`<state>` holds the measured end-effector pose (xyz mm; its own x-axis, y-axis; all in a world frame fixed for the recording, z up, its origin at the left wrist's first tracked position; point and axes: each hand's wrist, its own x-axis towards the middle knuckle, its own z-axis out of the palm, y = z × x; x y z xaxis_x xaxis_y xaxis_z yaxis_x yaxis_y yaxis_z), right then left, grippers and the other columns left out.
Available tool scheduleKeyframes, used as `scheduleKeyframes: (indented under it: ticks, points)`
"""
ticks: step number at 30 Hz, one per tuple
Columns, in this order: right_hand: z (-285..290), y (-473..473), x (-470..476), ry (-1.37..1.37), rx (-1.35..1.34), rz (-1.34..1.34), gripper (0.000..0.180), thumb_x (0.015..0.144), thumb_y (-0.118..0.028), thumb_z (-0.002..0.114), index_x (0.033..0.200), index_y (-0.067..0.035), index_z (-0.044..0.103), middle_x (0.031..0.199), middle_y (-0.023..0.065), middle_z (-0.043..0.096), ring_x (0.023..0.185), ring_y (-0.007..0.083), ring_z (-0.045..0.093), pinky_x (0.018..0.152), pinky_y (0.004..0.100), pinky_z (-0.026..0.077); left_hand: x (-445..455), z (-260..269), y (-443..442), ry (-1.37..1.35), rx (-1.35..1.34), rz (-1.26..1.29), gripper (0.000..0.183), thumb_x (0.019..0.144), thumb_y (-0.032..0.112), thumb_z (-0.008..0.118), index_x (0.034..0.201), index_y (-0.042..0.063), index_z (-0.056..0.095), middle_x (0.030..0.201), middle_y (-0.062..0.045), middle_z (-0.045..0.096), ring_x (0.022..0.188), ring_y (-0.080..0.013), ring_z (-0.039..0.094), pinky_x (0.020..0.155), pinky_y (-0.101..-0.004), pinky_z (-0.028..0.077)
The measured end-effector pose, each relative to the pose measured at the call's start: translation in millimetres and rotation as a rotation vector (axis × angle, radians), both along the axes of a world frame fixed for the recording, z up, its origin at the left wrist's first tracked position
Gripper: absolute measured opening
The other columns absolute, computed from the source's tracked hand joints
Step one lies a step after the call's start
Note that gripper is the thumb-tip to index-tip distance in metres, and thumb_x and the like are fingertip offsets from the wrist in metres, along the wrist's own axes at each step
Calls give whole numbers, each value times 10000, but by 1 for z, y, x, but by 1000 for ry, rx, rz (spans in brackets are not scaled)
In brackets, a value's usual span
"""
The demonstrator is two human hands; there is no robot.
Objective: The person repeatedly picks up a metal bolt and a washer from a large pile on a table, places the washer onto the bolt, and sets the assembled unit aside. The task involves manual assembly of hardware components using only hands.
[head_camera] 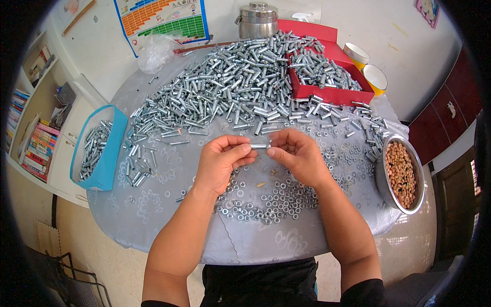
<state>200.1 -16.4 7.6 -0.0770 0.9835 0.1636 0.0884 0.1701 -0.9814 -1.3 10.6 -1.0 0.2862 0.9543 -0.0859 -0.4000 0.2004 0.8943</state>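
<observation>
A metal sleeve anchor [259, 146] lies level between my two hands over the middle of the table. My left hand [226, 159] pinches its left end between thumb and fingers. At its right end, the thumb and fingers of my right hand [295, 155] close around the tip; a small part there, perhaps a nut, is mostly hidden. Below my hands many loose hex nuts [284, 195] are spread on the cloth. Beyond them rises a large heap of metal sleeves and anchors [230, 76].
A blue box [115, 153] of metal pieces stands left, a red box [330, 96] of sleeves at the back right. A steel bowl [420, 192] of peanuts sits at the right edge. Two cups [376, 78], a steel pot [258, 23] and a plastic bag [155, 51] are at the back.
</observation>
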Motion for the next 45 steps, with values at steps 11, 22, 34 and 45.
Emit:
scheduleKeyframes:
  ticks: [11, 22, 34, 45]
  points:
    - [-2, 1, -1, 138, -134, -3, 198, 946, -171, 612, 920, 25, 601, 785, 53, 648, 692, 112, 613, 635, 244, 502, 9, -1, -6, 219, 266, 6, 202, 857, 2, 649, 1057, -28, 638, 962, -108, 679, 819, -163, 677, 768, -286, 562]
    - [26, -8, 31, -314, -407, 640, 158, 903, -126, 616, 970, 17, 612, 775, 40, 641, 690, 113, 596, 635, 258, 486, 0, -5, 1, 178, 144, 252, 198, 914, 124, 620, 1047, -21, 644, 940, -80, 668, 758, -158, 662, 672, -278, 547]
    - [8, 9, 30, 443, 79, -148, 331, 996, -234, 496, 1173, 32, 581, 1059, 147, 667, 965, 224, 658, 874, 327, 518, -3, 0, -1, 570, 310, 207, 175, 885, 120, 639, 1008, 0, 674, 862, -59, 675, 728, -135, 642, 637, -270, 520]
    - [5, 11, 35, 373, 33, -305, 205, 945, -174, 584, 949, 19, 653, 828, 74, 676, 677, 112, 614, 647, 241, 503, -94, 5, 38, 1850, 700, 338, 178, 804, 65, 599, 945, 36, 705, 982, -132, 659, 971, -313, 584, 907, -411, 443]
